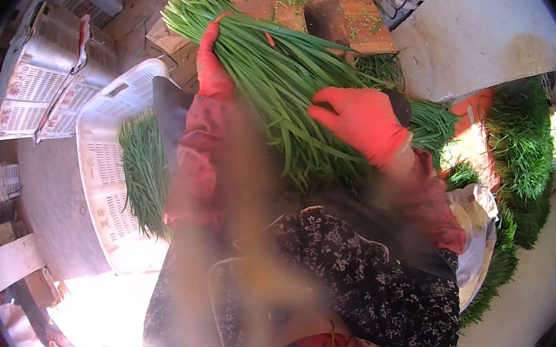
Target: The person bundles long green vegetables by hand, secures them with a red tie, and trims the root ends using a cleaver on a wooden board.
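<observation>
A long bundle of green leafy stalks (276, 80) with a red band near its pale cut ends is held up diagonally in front of me. My left hand (212, 63), in a red glove, grips it near the band, thumb along the top. My right hand (360, 122), gloved alike, curls its thumb and fingers onto the leafy part lower down; some fingertips are hidden. Beyond the bundle is a wooden board (374, 27) strewn with green scraps. A blurred smear covers the lower middle of the view.
A white crate (105, 203) with more greens (143, 173) stands left, stacked crates (41, 76) behind it. Heaps of greens (519, 143) lie at right beside a white sack (474, 228). A pale slab (479, 34) is at upper right.
</observation>
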